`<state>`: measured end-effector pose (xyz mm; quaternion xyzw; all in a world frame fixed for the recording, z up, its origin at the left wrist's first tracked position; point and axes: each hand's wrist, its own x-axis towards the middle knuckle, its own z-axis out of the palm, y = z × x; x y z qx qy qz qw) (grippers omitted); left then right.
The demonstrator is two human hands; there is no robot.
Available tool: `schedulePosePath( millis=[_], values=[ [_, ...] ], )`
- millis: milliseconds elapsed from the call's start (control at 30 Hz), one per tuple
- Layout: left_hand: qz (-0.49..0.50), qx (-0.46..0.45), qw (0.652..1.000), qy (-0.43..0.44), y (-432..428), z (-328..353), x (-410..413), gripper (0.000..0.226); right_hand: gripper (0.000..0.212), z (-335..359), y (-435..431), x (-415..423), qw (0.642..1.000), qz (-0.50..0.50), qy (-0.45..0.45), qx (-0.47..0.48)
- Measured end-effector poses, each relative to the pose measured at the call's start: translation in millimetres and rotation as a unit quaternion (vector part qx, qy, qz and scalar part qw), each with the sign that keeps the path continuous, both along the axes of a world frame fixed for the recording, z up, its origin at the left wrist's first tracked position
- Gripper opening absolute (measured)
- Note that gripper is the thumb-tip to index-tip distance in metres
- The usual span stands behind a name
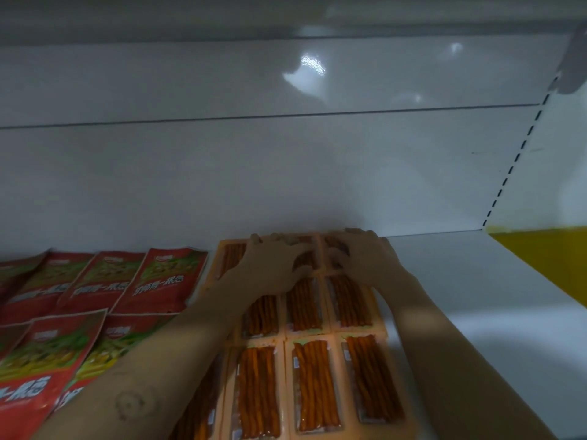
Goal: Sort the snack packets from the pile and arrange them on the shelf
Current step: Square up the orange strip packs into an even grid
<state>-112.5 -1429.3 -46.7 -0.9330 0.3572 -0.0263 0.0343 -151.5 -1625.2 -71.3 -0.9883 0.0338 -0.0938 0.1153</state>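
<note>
Mostly sorted, by the look of it. At the left end of the shelf [460, 296] the red packets [104, 281] lie flat in two rows, one along the back edge and one nearer the front edge. They overlap a bit and sit slightly skewed. The rows run out of view at the left, so no count.

Just beside them, mid-shelf, the orange stick packets [311, 376] sit in a tidy grid, three across and three rows deep as far as shows, edges touching. The left hand [270, 265] rests palm-down on the back row of that grid, fingers [255, 239] apart and laid flat, pinching nothing. The right hand [362, 258] lies next to it on the back-right packet, fingers [352, 231] likewise spread, gripping nothing.

Judgement: both hands are squaring the back row against the back edge, and placing of the orange kind looks near done. Right of the grid, white shelf surface runs up to a yellow patch [546, 258] at the right end.

The pile is not in view, so I cannot tell how many packets are left to sort. The red rows likely want straightening.
</note>
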Motion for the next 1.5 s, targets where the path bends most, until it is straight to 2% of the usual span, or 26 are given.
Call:
schedulePosePath(
  millis=[100,233,500,667,767,900,1000,1100,1233,1400,1500],
  values=[
    [-0.001,0.008,1.000,0.002,-0.7,0.9,0.3,0.057,0.038,-3.8,6.5,2.9,0.999,0.045,0.023,-0.007],
    [0.006,0.005,1.000,0.000,-2.9,-1.6,1.7,0.058,0.042,-8.4,7.2,8.3,0.997,0.051,0.061,-0.015],
    [0.024,-0.035,0.999,0.010,13.4,0.8,-10.3,0.057,0.035,2.7,0.9,1.2,0.999,0.042,-0.004,0.009],
    [0.065,-0.034,0.997,-0.010,56.5,11.2,-7.2,0.055,0.056,24.9,17.9,-8.0,0.998,0.068,0.015,0.010],
    [0.119,-0.021,0.993,0.010,87.4,22.5,-1.8,0.051,0.041,44.0,33.2,-9.4,0.996,0.085,0.013,-0.009],
    [0.168,-0.007,0.984,0.063,109.4,30.2,-0.4,0.052,0.035,52.5,53.8,-4.1,0.992,0.109,0.043,-0.053],
    [0.158,0.000,0.984,0.085,111.6,29.6,-3.0,0.053,0.034,48.3,69.0,-1.4,0.985,0.102,0.102,-0.095],
    [0.142,-0.011,0.984,0.103,111.7,25.8,-1.8,0.054,0.037,49.0,86.5,-10.2,0.982,0.107,0.106,-0.111],
    [0.116,-0.048,0.982,0.138,112.4,20.6,2.1,0.054,0.046,44.9,109.4,-27.2,0.970,0.194,0.113,-0.094],
    [0.124,-0.030,0.984,0.124,114.4,15.4,8.1,0.055,0.054,34.3,114.9,-33.0,0.971,0.179,0.130,-0.089],
    [0.125,-0.028,0.989,0.076,114.5,10.0,1.4,0.050,0.052,36.8,118.6,-37.2,0.974,0.176,0.126,-0.071]
  ],
)
